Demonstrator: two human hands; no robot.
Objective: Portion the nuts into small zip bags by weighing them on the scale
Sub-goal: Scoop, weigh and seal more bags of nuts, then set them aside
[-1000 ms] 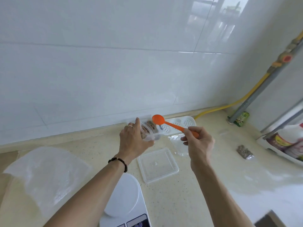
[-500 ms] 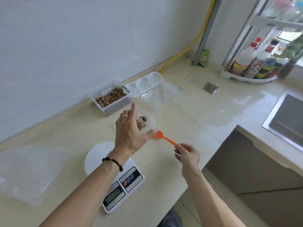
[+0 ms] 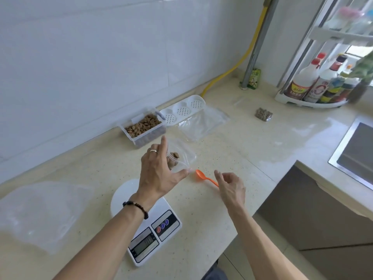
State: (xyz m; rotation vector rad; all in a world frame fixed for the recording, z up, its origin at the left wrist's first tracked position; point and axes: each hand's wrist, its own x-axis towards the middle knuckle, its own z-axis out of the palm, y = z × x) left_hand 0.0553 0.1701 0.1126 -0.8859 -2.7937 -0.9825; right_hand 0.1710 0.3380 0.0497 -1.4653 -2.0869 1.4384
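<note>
Left hand (image 3: 159, 174) grip holds bag (image 3: 181, 156) of nuts (image 3: 174, 156) above scale (image 3: 149, 225) for weighing; right hand (image 3: 230, 186) grip loose, empty, beside spoon (image 3: 203, 176) on tabletop (image 3: 232, 150).

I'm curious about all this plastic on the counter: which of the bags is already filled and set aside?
The small bag of nuts lying alone near the bottle rack. The bag in the left hand holds only a few nuts; the others look empty.
</note>
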